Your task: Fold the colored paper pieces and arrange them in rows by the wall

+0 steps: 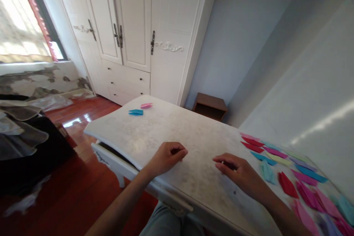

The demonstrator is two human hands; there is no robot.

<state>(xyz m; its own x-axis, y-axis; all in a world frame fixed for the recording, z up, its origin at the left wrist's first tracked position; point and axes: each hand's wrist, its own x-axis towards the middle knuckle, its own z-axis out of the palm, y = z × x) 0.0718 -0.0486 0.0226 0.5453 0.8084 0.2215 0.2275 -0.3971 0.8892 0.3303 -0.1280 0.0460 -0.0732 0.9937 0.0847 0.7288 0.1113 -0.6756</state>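
Observation:
My left hand (168, 156) hovers at the near edge of a white marbled table (182, 125). Its fingers are curled in with the thumb against them, and nothing shows in its grasp. Across a short gap, my right hand (235, 169) is held over the tabletop, its fingers bent and the thumb slightly apart from them, holding nothing visible. Nearest to that hand are folded paper pieces: a light teal one (267, 172), a blue one (263, 158) and a dark red one (287, 184). At the far left corner lie a blue folded paper (136, 112) and a pink one (146, 106).
Several more coloured folded papers, such as a magenta one (305, 177), cover the table's right end by the wall (312, 118). A table drawer (114, 160) is pulled out. Beyond stand a white wardrobe (171, 18) and a brown box-shaped stand (210, 103).

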